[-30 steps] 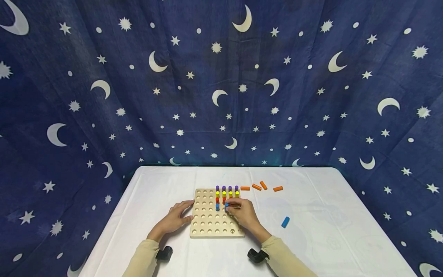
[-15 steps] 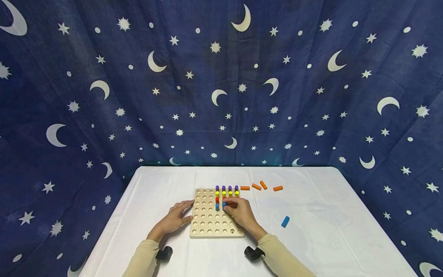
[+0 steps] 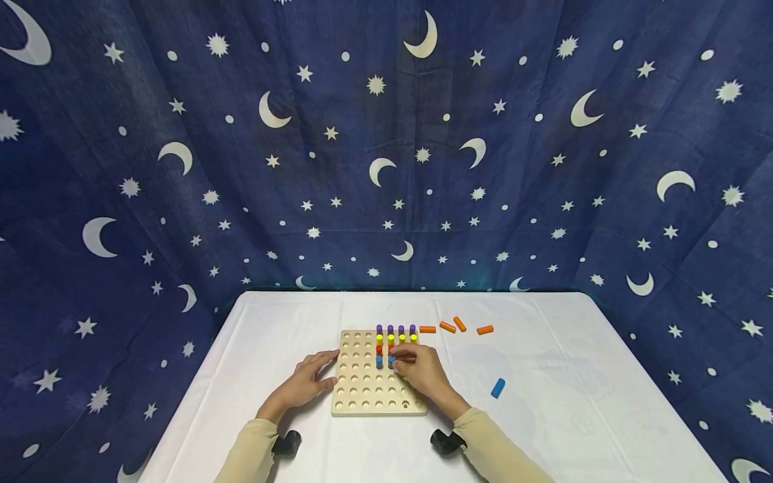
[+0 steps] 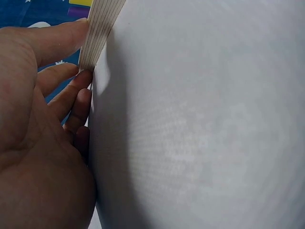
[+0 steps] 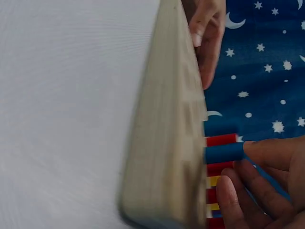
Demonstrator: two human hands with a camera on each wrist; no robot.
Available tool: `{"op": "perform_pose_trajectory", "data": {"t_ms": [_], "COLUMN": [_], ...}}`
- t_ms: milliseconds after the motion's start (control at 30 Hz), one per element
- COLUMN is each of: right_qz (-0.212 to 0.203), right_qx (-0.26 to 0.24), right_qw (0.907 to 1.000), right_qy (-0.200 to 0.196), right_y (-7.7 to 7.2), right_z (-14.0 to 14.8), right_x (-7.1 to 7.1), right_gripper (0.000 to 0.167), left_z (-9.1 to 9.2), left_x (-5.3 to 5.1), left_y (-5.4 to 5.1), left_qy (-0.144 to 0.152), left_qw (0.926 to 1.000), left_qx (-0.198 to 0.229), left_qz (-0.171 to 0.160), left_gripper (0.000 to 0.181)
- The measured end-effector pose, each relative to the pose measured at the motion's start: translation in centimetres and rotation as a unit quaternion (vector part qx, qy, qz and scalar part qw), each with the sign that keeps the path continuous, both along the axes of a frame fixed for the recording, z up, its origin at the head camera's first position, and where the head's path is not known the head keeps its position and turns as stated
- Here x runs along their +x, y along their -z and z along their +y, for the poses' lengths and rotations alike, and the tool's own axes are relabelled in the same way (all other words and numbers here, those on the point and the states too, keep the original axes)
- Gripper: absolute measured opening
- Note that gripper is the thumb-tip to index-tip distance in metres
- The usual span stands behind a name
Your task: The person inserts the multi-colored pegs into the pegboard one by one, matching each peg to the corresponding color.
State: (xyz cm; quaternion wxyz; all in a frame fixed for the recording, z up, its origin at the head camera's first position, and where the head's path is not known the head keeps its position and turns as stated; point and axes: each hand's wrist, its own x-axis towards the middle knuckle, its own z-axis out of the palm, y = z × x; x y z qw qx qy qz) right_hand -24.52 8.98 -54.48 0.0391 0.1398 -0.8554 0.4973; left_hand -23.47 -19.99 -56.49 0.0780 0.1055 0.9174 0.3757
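Observation:
A square wooden pegboard (image 3: 354, 389) lies on the white-covered table, its right half holding rows of purple, yellow, red and blue pegs. My left hand (image 3: 304, 381) rests at the board's left edge, thumb and fingers touching its side. Over the board, my right hand (image 3: 427, 373) pinches the top of an upright blue peg (image 5: 223, 153) that stands in the blue row, beside another blue peg (image 3: 379, 363). Two red pegs (image 3: 379, 351) show behind these; my right hand covers the rest of that row in the head view.
Several orange pegs (image 3: 447, 327) lie scattered beyond the board's back right corner. One loose blue peg (image 3: 498, 388) lies on the table (image 3: 543, 429) to the right. A dark blue curtain (image 3: 386, 201) with moons and stars hangs behind the table.
The blue peg in my right hand has shifted slightly left and gone lower, into line with the other blue peg. My left hand has stayed at the board's edge.

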Motion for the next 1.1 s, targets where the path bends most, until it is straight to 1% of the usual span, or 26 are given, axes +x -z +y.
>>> {"op": "perform_pose_trajectory", "data": {"t_ms": [67, 200, 400, 500, 567, 700, 833, 900, 1100], "right_qz": [0.017, 0.039, 0.043, 0.045, 0.043, 0.054, 0.078, 0.084, 0.083], "right_qx": [-0.004, -0.007, -0.007, -0.003, 0.0, 0.003, 0.009, 0.009, 0.028], "right_qw": [0.9998, 0.999, 0.9977, 0.9969, 0.9965, 0.9951, 0.9926, 0.9919, 0.9907], "right_qy": [0.002, 0.018, 0.052, 0.064, 0.071, 0.083, 0.093, 0.095, 0.104], "right_y": [-0.6, -1.8, -3.4, -4.0, -4.2, -4.5, -4.3, -4.1, -3.4], "right_z": [0.3, 1.4, 3.4, 4.5, 5.2, 6.7, 8.4, 9.2, 11.3], "right_x": [0.2, 0.5, 0.9, 1.1, 1.2, 1.3, 1.2, 1.2, 1.5], "right_gripper": [0.018, 0.016, 0.019, 0.019, 0.018, 0.019, 0.021, 0.022, 0.022], "left_z": [0.0, 0.0, -0.2, -0.2, -0.2, -0.3, -0.3, -0.3, -0.2], "left_x": [0.0, 0.1, 0.0, 0.0, 0.0, 0.1, 0.1, 0.0, 0.0], "left_y": [0.0, 0.0, 0.0, -0.1, 0.0, 0.1, 0.2, 0.2, 0.1], "left_qy": [0.0, 0.001, 0.005, 0.005, 0.007, 0.011, 0.012, 0.012, 0.011], "left_qw": [1.0, 1.0, 1.0, 1.0, 1.0, 0.9998, 0.9998, 0.9998, 0.9999], "left_qx": [0.0, -0.001, -0.002, 0.003, 0.001, -0.001, 0.001, 0.001, 0.001], "left_qz": [0.0, 0.001, 0.006, 0.003, 0.007, 0.013, 0.014, 0.014, 0.011], "left_gripper": [0.06, 0.06, 0.06, 0.061, 0.061, 0.06, 0.061, 0.061, 0.062]}}
